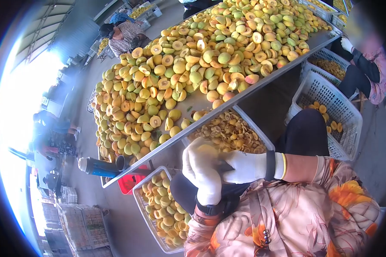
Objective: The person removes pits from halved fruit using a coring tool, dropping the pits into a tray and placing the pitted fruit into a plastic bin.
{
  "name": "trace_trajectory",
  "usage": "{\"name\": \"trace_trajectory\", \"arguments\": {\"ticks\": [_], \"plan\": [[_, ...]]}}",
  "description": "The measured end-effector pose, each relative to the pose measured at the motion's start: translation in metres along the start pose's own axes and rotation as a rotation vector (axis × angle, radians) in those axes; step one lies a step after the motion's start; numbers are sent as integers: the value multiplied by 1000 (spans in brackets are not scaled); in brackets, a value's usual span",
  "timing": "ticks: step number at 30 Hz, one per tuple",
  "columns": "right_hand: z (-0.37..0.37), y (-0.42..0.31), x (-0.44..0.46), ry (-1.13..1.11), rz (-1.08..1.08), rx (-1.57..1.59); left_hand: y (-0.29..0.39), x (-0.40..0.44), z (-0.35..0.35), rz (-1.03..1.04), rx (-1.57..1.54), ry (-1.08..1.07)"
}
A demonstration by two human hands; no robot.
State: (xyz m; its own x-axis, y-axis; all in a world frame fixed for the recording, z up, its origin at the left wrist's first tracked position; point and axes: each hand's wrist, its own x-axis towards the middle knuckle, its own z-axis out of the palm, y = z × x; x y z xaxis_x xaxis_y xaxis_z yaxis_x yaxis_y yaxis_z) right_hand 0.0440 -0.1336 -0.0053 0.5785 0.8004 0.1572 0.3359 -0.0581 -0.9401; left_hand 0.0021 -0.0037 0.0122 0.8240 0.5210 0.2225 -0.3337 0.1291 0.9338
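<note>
My left hand (199, 167), in a white glove, is closed in front of my lap. A blurred yellow peach piece (209, 150) shows at its fingers; motion smears its outline. My right hand (245, 167), also gloved in white, is closed and meets the left one. Between them a small dark thing (222, 166) shows at the right fingers, too blurred to name. Just beyond the hands, under the table edge, is a crate of peach scraps (231, 130). Halved yellow-green peaches (180, 66) lie heaped on the metal table (193, 97).
A white crate of peach halves (136, 192) stands left of my knees, near a red container (128, 183). Blue tubing (99, 167) juts from the table corner. At right are a white basket (347, 109) and a seated person (371, 73). Another person (124, 36) works beyond the table.
</note>
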Motion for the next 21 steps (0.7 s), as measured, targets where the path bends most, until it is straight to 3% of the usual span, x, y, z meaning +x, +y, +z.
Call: {"name": "trace_trajectory", "arguments": {"ticks": [2,5,8,11,14,15,16,19,21], "plan": [[-7,-9,1,-73,158,-54,-3,2,0,16,17,-20],[-8,1,-2,-43,-9,-221,-16,2,-9,94,115,-64],[1,16,2,4,-179,78,-18,4,-5,5,34,-28],[4,21,4,92,-231,44,-13,5,-3,-77,18,-7],[-19,4,2,-146,11,-253,-27,7,-11,29,152,-40],[-24,-5,5,-175,108,-206,-32,8,-15,71,187,-51],[-19,2,5,-111,43,-120,-33,8,-14,115,219,-62],[17,41,13,134,-186,150,-18,12,5,-43,74,34],[10,45,11,47,-91,192,-20,14,5,-73,73,43]]}}
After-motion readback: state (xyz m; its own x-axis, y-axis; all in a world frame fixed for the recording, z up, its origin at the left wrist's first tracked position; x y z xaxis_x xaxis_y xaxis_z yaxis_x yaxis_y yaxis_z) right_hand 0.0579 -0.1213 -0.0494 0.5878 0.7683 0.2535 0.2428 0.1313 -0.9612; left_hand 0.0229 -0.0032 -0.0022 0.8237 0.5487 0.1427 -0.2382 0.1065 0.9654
